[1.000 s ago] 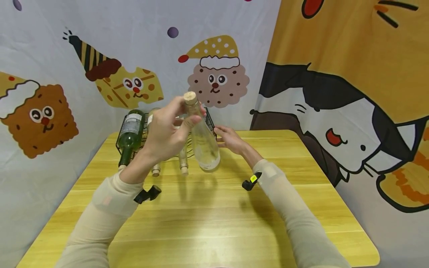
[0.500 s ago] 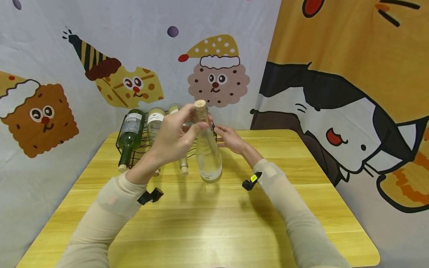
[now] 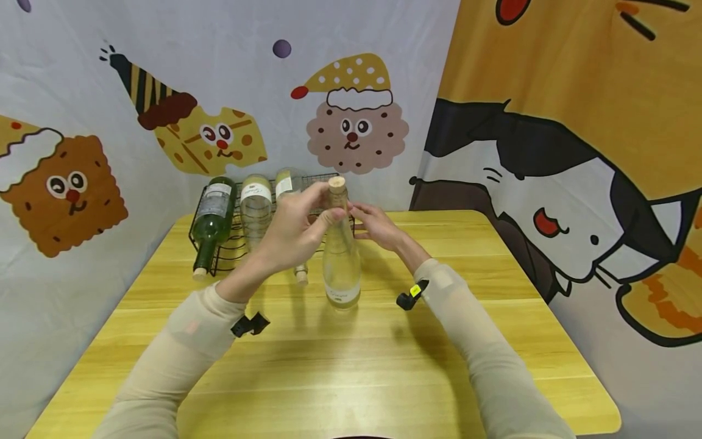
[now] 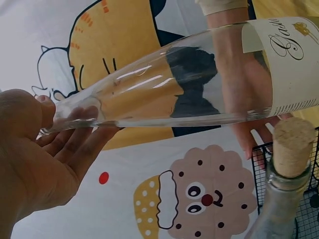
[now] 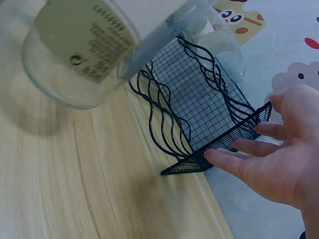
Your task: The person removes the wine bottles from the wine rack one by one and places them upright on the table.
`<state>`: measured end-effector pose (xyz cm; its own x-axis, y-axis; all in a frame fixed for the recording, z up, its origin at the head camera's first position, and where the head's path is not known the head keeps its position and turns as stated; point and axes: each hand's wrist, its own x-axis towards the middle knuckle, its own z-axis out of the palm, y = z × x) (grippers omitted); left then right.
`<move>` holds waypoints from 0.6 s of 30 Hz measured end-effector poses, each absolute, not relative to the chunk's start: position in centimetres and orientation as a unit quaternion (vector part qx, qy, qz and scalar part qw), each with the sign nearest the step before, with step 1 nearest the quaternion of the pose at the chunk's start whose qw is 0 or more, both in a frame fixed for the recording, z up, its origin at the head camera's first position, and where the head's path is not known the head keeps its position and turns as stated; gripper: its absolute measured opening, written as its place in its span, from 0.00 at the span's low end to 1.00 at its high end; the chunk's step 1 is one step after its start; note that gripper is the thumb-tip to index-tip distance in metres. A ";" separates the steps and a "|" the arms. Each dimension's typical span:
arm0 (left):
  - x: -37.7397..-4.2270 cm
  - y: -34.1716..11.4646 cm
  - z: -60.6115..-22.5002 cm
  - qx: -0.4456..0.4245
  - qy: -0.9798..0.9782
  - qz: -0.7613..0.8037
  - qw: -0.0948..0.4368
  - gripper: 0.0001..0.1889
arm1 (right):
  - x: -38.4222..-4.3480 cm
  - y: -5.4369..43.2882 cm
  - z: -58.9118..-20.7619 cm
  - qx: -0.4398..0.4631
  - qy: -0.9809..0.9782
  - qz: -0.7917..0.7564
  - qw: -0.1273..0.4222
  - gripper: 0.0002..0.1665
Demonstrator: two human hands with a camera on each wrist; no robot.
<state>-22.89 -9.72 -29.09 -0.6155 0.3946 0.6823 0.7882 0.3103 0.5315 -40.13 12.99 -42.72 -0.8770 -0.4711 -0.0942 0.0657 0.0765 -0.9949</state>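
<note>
Leftmost, a green bottle lies on its side in the black wire rack at the back of the yellow surface, its corked neck toward the person, with two clear corked bottles lying beside it; whether any of them holds liquid I cannot tell. Next, the left hand curls thumb and fingers round the slim neck of the clear glass bottle, just below its cork, while the bottle stands near upright, its base on or barely above the surface in front of the rack. It looks empty, so probably light, yet rigid, smooth and breakable; the narrow neck gives a secure pinch, though the wider labelled body would steady it better. Rightward, the right hand lies flat with straight fingers touching the rack's end rim, holding nothing.
</note>
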 end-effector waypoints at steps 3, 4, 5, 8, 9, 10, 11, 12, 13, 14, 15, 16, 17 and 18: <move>-22.9 -9.7 -29.4 -0.377 -0.783 -0.450 0.206 0.15 | -40.1 13.0 -42.7 -0.144 0.707 -0.662 0.202 0.36; -22.9 -9.7 -29.5 -0.375 -0.785 -0.451 0.200 0.14 | -40.1 13.0 -42.7 -0.145 0.707 -0.662 0.202 0.36; -22.9 -9.7 -29.6 -0.372 -0.787 -0.453 0.193 0.14 | -40.1 13.0 -42.7 -0.145 0.707 -0.662 0.202 0.36; -22.9 -9.7 -29.9 -0.362 -0.792 -0.459 0.175 0.14 | -40.2 13.0 -42.7 -0.147 0.703 -0.665 0.204 0.36; -22.9 -9.7 -30.0 -0.360 -0.794 -0.459 0.172 0.14 | -40.2 13.0 -42.7 -0.148 0.703 -0.665 0.204 0.36; -22.9 -9.6 -30.1 -0.359 -0.795 -0.458 0.172 0.14 | -40.2 13.0 -42.7 -0.148 0.703 -0.665 0.204 0.36; -22.9 -9.6 -30.3 -0.358 -0.796 -0.456 0.173 0.14 | -40.2 13.0 -42.7 -0.148 0.703 -0.665 0.204 0.36; -22.9 -9.6 -30.4 -0.358 -0.797 -0.454 0.175 0.15 | -40.2 13.0 -42.7 -0.147 0.703 -0.665 0.204 0.35; -23.0 -9.6 -30.5 -0.358 -0.798 -0.451 0.177 0.15 | -40.2 13.0 -42.8 -0.146 0.705 -0.664 0.205 0.36; -23.0 -9.6 -30.6 -0.358 -0.799 -0.449 0.178 0.16 | -40.2 13.0 -42.8 -0.145 0.705 -0.663 0.205 0.36; -23.0 -9.5 -30.7 -0.359 -0.799 -0.447 0.180 0.16 | -40.2 13.0 -42.8 -0.143 0.705 -0.664 0.205 0.36; -23.0 -9.5 -30.8 -0.360 -0.800 -0.446 0.181 0.17 | -40.2 13.0 -42.8 -0.141 0.705 -0.664 0.206 0.36; -23.1 -9.5 -30.9 -0.360 -0.800 -0.446 0.180 0.17 | -40.2 13.0 -42.8 -0.141 0.705 -0.664 0.206 0.36; -23.1 -9.5 -30.9 -0.359 -0.800 -0.446 0.178 0.18 | -40.2 13.0 -42.8 -0.141 0.705 -0.664 0.205 0.36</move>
<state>-23.08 -9.47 -30.88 -0.6784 0.4162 0.6055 0.7339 0.3449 0.5852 -40.19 13.04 -42.80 -0.8757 -0.4718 -0.1025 0.0737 0.0792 -0.9941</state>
